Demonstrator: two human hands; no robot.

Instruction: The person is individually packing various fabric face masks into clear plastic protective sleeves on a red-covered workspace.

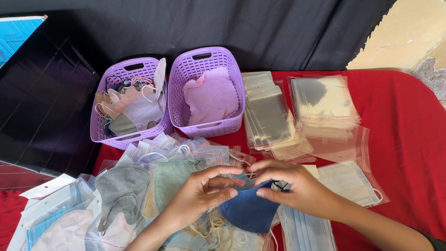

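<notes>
Head view | left hand (200,195) and right hand (297,186) both pinch blue mask (248,209) above bagged masks (125,186) | step: folding; next likely needs clear sleeve (269,116).

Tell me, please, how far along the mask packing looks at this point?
Done: bagged masks lie piled in front of the baskets. In hand: the left hand and right hand both hold a blue mask, not yet bagged. Left: loose masks fill the left basket, and stacks of empty clear bags wait on the red cloth.
</notes>
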